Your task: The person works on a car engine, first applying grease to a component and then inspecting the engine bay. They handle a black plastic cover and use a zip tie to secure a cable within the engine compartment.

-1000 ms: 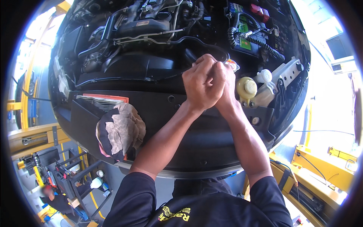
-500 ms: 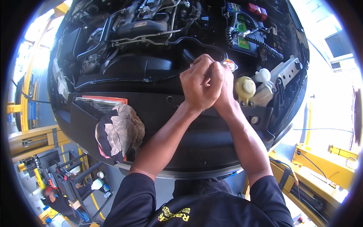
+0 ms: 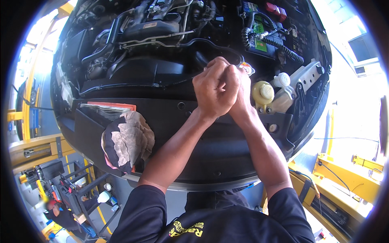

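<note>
Over the front of an open engine bay, my left hand (image 3: 214, 89) and my right hand (image 3: 242, 91) are pressed together, both closed with fingers curled. Whatever they may hold is hidden by the fingers and knuckles. A metal radiator cap (image 3: 246, 68) shows just beyond my right hand. To the right of that hand sits a yellowed plastic reservoir (image 3: 261, 94) with a round cap. Beneath my forearms lies the black front panel (image 3: 190, 150) of the bay. A pleated air filter (image 3: 111, 107) with an orange rim rests at its left, and a crumpled grey-brown cloth (image 3: 131, 137) lies against it.
A battery (image 3: 259, 38) with a coiled black hose (image 3: 283, 50) across it is at the far right. The engine (image 3: 156, 30) fills the back. A dark tool cart (image 3: 77, 190) stands lower left, near a person (image 3: 58, 214). Yellow lift beams (image 3: 348, 178) flank the car.
</note>
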A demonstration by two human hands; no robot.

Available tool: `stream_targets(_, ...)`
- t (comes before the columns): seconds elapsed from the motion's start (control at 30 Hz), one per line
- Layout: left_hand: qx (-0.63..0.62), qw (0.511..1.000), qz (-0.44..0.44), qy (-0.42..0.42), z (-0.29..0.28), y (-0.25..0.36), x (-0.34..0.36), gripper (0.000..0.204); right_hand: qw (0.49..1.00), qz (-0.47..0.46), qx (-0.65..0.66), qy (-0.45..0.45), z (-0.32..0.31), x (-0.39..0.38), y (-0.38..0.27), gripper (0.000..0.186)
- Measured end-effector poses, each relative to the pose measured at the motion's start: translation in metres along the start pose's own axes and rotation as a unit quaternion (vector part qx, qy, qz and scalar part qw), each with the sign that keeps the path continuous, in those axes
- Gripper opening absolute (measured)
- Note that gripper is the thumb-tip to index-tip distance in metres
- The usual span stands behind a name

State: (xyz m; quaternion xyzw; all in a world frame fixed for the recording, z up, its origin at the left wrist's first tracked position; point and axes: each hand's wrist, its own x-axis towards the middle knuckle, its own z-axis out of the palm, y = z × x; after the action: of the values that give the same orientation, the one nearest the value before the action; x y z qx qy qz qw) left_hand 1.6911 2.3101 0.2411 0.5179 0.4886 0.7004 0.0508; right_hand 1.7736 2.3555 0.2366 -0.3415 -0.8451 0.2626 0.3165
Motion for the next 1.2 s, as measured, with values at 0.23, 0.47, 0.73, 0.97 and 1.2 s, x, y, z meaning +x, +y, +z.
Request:
stream_targets(0.23,0.007,1.000,0.002,0.005,-0.001,-0.002,-0.001,0.033,1.000,-0.001,0.021,0.013,-0.002,-0.002,-0.007,0.013)
stream_targets(0.47,0.011,1.000,0.001,0.007,-0.001,-0.002,-0.001,0.031,0.999,-0.025,0.026,0.012,0.002,-0.003,0.005,0.013)
stream_targets(0.73,0.009,1.000,0.006,0.007,0.000,-0.001,0.000,0.029,1.000,-0.002,0.009,-0.011,0.007,-0.003,0.009,0.013)
stream_targets(0.97,0.013,1.000,0.008,0.005,-0.001,-0.001,0.000,0.027,1.000,-0.015,0.009,0.001,0.002,-0.001,0.003,0.015)
stream_targets(1.2,0.012,1.000,0.004,0.002,0.000,0.000,0.001,0.027,1.000,-0.008,-0.011,-0.007,0.001,-0.001,0.003,0.015)
